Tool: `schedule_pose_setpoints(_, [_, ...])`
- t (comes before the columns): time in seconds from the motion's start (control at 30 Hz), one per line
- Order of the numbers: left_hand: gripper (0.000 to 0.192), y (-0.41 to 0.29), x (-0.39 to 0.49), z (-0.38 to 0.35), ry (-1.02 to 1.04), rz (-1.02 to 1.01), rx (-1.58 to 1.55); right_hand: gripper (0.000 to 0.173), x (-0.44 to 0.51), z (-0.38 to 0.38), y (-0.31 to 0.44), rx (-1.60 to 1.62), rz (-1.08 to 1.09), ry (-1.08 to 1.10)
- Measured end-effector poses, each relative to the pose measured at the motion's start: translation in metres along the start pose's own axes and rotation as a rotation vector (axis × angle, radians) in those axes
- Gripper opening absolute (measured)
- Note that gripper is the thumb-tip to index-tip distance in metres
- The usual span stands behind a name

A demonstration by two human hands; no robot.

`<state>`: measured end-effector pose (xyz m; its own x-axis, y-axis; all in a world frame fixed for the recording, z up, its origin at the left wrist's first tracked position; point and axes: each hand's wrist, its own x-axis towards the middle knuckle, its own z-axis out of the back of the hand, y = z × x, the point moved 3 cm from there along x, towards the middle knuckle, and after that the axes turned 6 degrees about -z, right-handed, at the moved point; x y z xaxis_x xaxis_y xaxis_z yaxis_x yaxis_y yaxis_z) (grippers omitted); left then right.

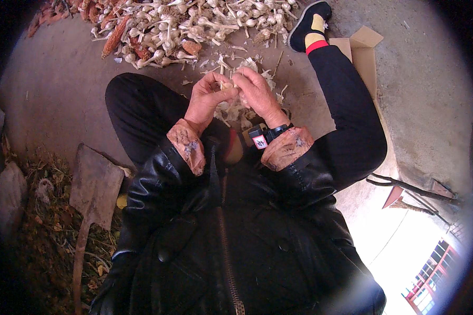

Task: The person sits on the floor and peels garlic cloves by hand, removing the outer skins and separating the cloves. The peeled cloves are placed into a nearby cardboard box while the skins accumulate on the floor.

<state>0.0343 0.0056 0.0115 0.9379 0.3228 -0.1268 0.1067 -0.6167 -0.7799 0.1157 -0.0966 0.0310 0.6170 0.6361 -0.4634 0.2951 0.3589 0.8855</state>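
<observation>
Between my thumbs and fingertips is a small piece of pale garlic (226, 85), partly hidden by the fingers. My left hand (209, 96) grips it from the left side. Close against it, my right hand (258, 91) has thumb and forefinger pinched together at the garlic's right end; whether it holds a separate bit of skin is too small to tell. Under and around both hands, loose garlic skins (232, 112) lie scattered on the floor. Ahead of the hands spreads a heap of dried garlic bulbs (173, 29) with their stalks on.
Orange corn cobs (116, 37) lie among the bulbs at the left. An open cardboard box (366, 65) stands beyond my outstretched right leg (351, 98). A shovel (96, 181) rests on dry leaves at my left. A dark forked branch (414, 187) is at the right.
</observation>
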Motion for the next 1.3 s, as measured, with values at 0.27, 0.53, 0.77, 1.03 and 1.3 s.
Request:
schedule_pose_setpoints(0.27, [0.016, 0.0, 0.0, 0.004, -0.029, -0.028, 0.414, 0.033, -0.001, -0.003, 0.006, -0.366, 0.179, -0.055])
schedule_pose_setpoints(0.53, [0.019, -0.002, -0.002, 0.0, -0.11, -0.001, 0.264, 0.033, -0.003, -0.003, 0.01, -0.243, 0.116, -0.026])
schedule_pose_setpoints(0.77, [0.02, 0.001, 0.001, 0.007, -0.075, 0.003, 0.258, 0.03, 0.001, -0.002, 0.003, -0.306, 0.106, 0.005])
schedule_pose_setpoints(1.03, [0.019, -0.001, -0.001, 0.003, -0.064, 0.0, 0.248, 0.022, -0.001, -0.003, -0.001, 0.096, -0.098, 0.189])
schedule_pose_setpoints(1.3, [0.014, 0.002, 0.0, 0.011, -0.09, 0.115, -0.024, 0.013, -0.002, -0.001, -0.001, 0.378, -0.101, 0.082])
